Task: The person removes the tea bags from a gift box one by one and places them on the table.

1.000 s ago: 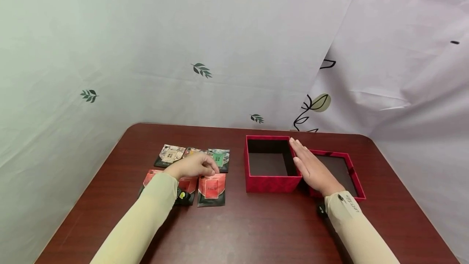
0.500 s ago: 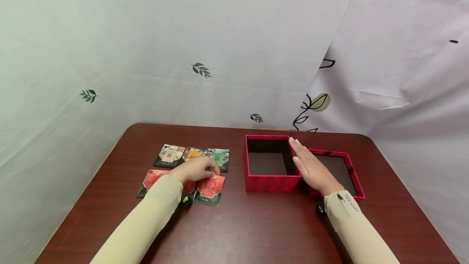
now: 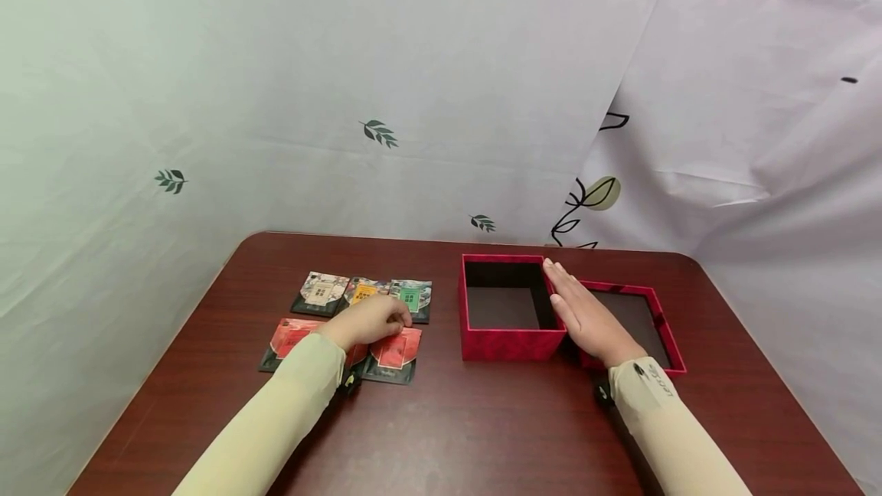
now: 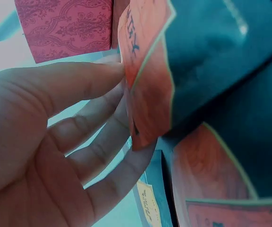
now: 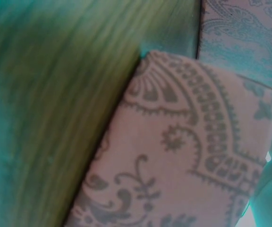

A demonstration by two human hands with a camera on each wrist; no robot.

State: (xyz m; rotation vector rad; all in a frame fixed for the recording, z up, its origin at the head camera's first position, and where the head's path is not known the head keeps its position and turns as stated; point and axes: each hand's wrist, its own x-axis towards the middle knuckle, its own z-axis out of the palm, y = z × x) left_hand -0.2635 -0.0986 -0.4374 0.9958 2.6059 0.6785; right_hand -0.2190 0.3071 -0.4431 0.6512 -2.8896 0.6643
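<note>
At the near row of flat packets, my left hand (image 3: pixel 368 320) pinches the far edge of a red-and-black sachet (image 3: pixel 393 358) between thumb and fingers. In the left wrist view this sachet (image 4: pixel 197 66) tilts up at the pinched edge, over its neighbours. Another red sachet (image 3: pixel 285 339) lies to the left, and a third is mostly hidden by my wrist. My right hand (image 3: pixel 586 316), fingers straight, rests along the right side of an uncovered red box (image 3: pixel 513 345) with a dark, bare interior.
Behind the left hand lie cream (image 3: pixel 320 293), orange (image 3: pixel 361 289) and green (image 3: pixel 411 297) labelled sachets in a row. A shallow red lid (image 3: pixel 667 327) sits right of the box, partly under the right forearm. A patterned cloth (image 3: pixel 441 98) hangs behind the brown table (image 3: pixel 468 427).
My left hand has shifted slightly and taken hold of the near right red sachet, which has turned and tilted a little to the left. The right hand and box have stayed put.
</note>
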